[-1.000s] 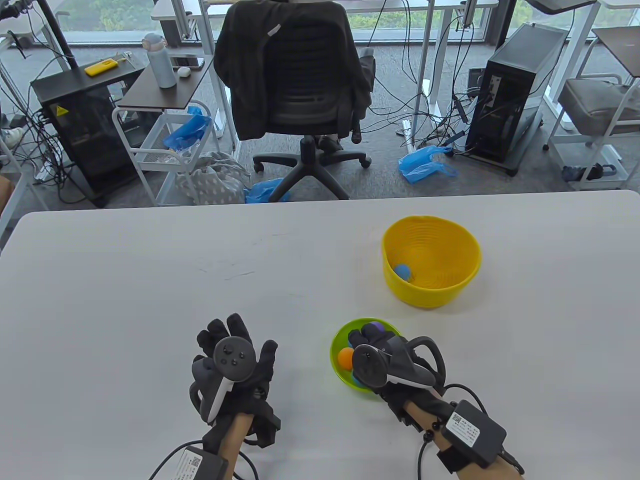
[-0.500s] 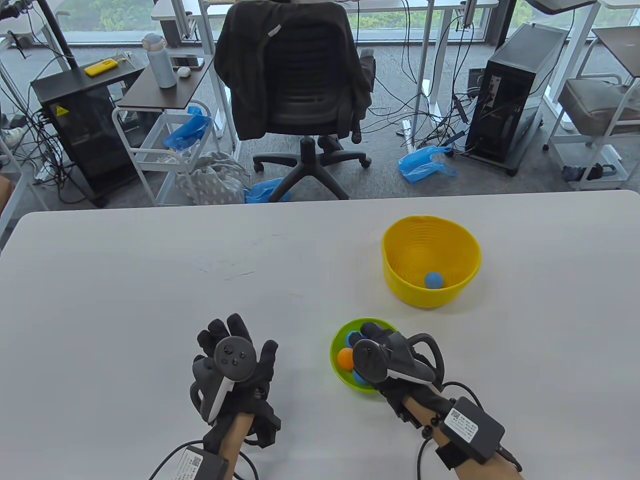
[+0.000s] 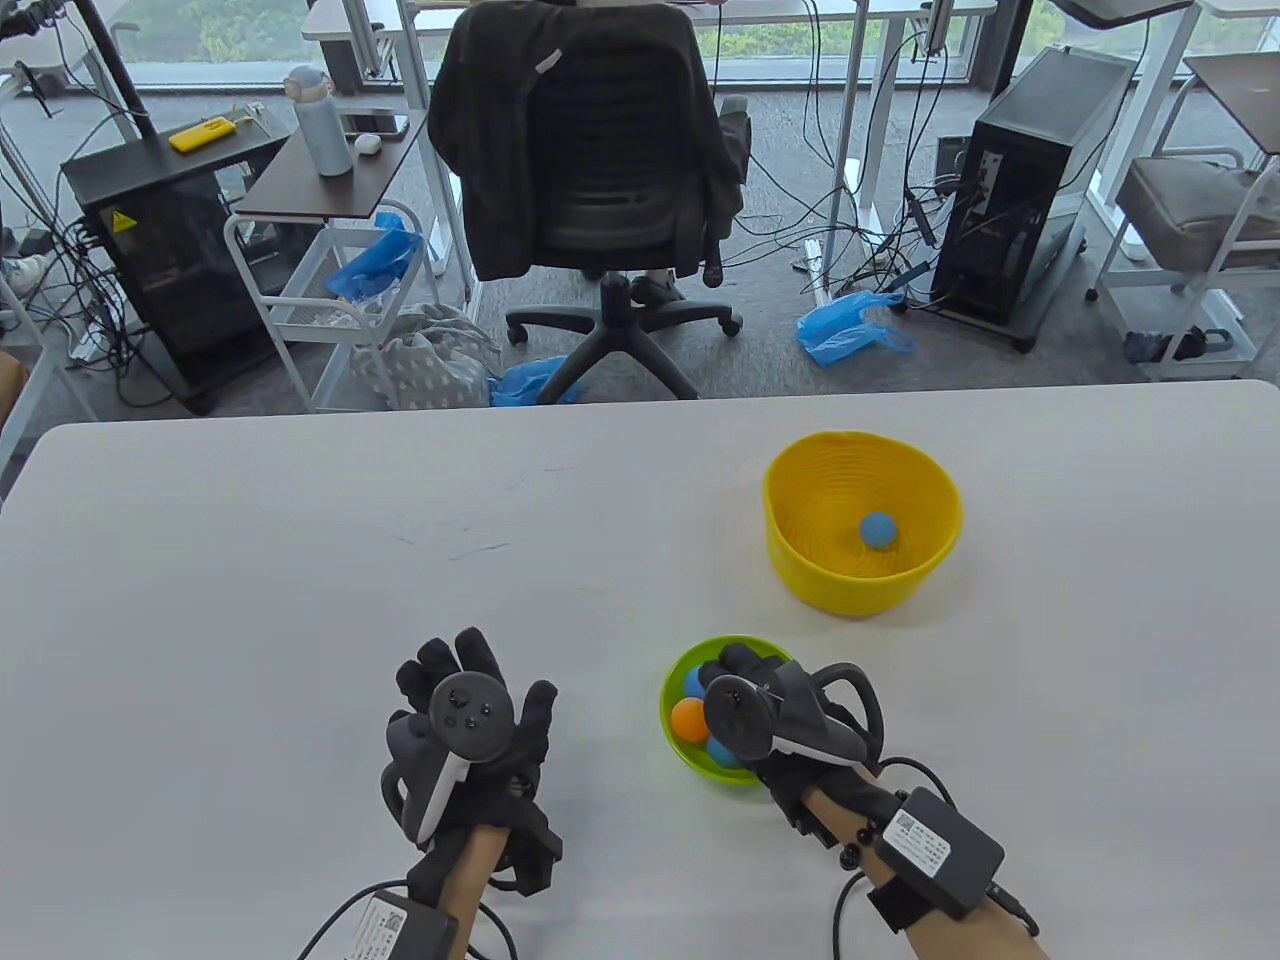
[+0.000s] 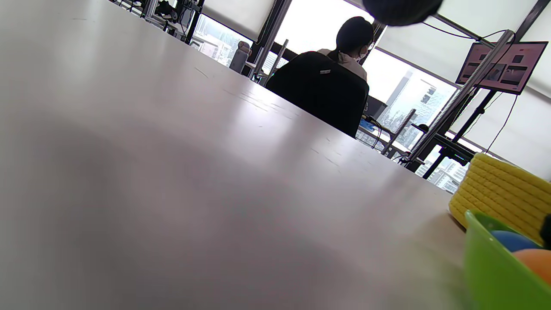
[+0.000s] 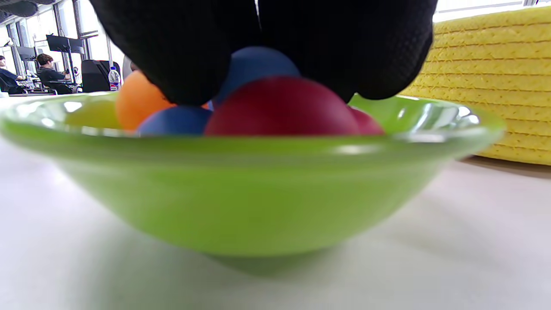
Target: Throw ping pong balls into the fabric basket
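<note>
the yellow fabric basket (image 3: 862, 520) stands upright, mouth up, one blue ball (image 3: 879, 530) inside. just this side of it, the right hand (image 3: 770, 715) reaches into the green bowl (image 3: 672, 690), fingertips (image 5: 189, 51) on the red ball (image 5: 282, 107); whether it is grasped, i cannot tell. left of the bowl, the left hand (image 3: 465, 730) lies flat, fingers spread. no writing is legible.

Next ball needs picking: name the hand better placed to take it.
Right. The right hand is already over the green bowl, fingertips down among its balls; the left hand lies flat on the table, apart.
</note>
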The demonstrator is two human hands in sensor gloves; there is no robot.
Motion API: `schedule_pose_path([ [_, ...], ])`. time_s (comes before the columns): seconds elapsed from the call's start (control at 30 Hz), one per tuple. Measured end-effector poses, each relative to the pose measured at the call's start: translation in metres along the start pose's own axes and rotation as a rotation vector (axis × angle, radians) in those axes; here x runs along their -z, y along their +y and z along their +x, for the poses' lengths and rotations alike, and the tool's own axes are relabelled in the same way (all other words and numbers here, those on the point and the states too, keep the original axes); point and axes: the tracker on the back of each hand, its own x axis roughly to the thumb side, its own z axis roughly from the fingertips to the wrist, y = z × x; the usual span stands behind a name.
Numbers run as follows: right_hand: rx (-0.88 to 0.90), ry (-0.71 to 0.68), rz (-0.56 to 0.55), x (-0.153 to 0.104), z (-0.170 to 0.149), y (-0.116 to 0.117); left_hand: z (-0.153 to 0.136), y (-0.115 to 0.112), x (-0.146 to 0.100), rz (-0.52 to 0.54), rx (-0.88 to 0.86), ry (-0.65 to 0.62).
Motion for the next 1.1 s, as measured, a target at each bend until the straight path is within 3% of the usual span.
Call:
schedule_pose_path([
  [0.3, 0.006, -0.016, -0.035, -0.002, 0.001, -0.002, 0.000, 0.001, 0.000, 0.000, -0.005, -0.001],
  [0.53, 0.106, -0.018, -0.113, -0.011, -0.007, -0.022, -0.001, 0.001, 0.000, 0.002, -0.011, -0.003],
  [0.8, 0.419, 0.016, -0.241, -0.026, -0.040, -0.046, -0.001, 0.001, 0.000, 0.004, -0.012, -0.004],
  [1.1, 0.946, 0.155, -0.275, -0.034, -0.114, -0.036, -0.002, 0.002, 0.000, 0.008, -0.010, 0.000],
])
